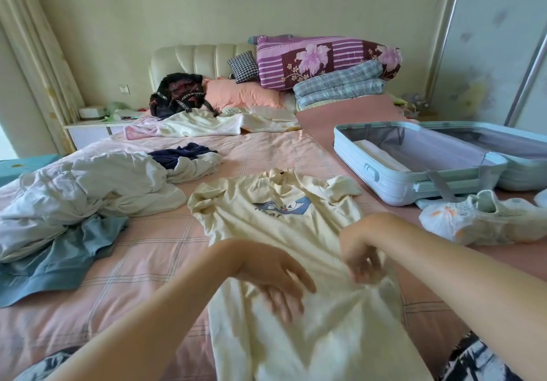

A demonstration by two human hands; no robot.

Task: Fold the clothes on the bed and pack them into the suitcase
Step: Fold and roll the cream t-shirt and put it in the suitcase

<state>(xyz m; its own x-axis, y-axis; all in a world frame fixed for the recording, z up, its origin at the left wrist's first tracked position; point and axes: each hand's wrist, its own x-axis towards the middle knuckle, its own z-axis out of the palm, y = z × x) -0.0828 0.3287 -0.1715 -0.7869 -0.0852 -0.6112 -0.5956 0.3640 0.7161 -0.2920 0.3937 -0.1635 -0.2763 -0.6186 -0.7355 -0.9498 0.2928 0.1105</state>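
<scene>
— Where do we have the shirt?

— The cream T-shirt point(284, 232) lies front up on the bed point(154, 256) right before us. Its collar points away, its bird print shows, and its hem comes toward us.

— And our hands?

— Our left hand point(275, 274) rests on the middle of the shirt, fingers straight and spread. Our right hand point(361, 253), just beside it, has its fingers curled and pinches a gathered fold of the cloth. Both are blurred, so we cannot say more of the grip.

— What else waits for folding?

— To our left lies a rumpled heap of white clothes point(88, 191). A blue-grey garment point(65, 256) lies partly under its near edge, and a navy garment point(180, 154) is at its far end.

— The suitcase?

— The pale blue suitcase point(414, 179) lies open on the bed to our right, apart from the shirt. A folded white piece point(381, 155) lies in its nearer half, by the left wall.

— Anything beyond?

— A pale shoe in a plastic bag point(479, 218) lies just before the suitcase. At the headboard are a dark backpack point(177, 93), a pink pillow point(239, 93) and stacked quilts point(331, 64).
</scene>
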